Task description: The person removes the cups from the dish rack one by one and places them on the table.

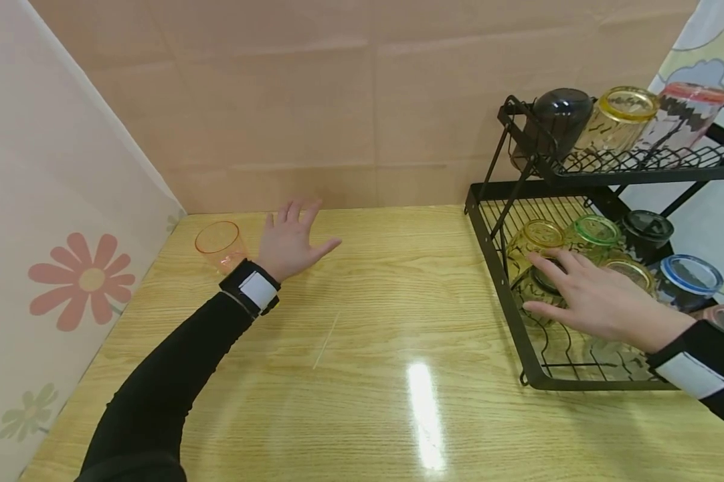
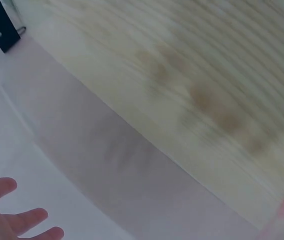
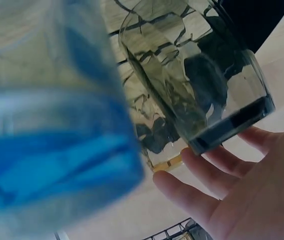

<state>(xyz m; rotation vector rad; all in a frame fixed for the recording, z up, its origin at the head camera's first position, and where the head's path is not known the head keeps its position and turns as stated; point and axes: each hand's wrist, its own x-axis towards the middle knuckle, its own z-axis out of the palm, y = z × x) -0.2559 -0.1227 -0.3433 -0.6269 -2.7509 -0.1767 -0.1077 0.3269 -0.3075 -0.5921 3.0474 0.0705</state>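
My left hand (image 1: 292, 241), fingers spread and holding nothing, is over the table's far left. Beside its wrist stands an orange-pink glass (image 1: 220, 244), a corner of which shows in the left wrist view. My right hand (image 1: 603, 301) reaches over the lower tier of a black wire rack (image 1: 512, 341), its fingers stretched out, palm down. Thumb and forefinger lie on either side of a clear glass with a dark ring (image 1: 543, 284), partly hidden beneath them. In the right wrist view, fingertips (image 3: 192, 157) are right at that glass's dark end (image 3: 234, 122).
Around my right hand, the lower tier holds yellow, green (image 1: 597, 231), black (image 1: 646, 231) and blue-ringed glasses (image 1: 691, 276). Above, the upper tier carries a black (image 1: 563, 117), a yellow (image 1: 627, 110) and a pink-ringed glass (image 1: 693, 100). The wooden table (image 1: 362, 288) meets a paper-covered wall.
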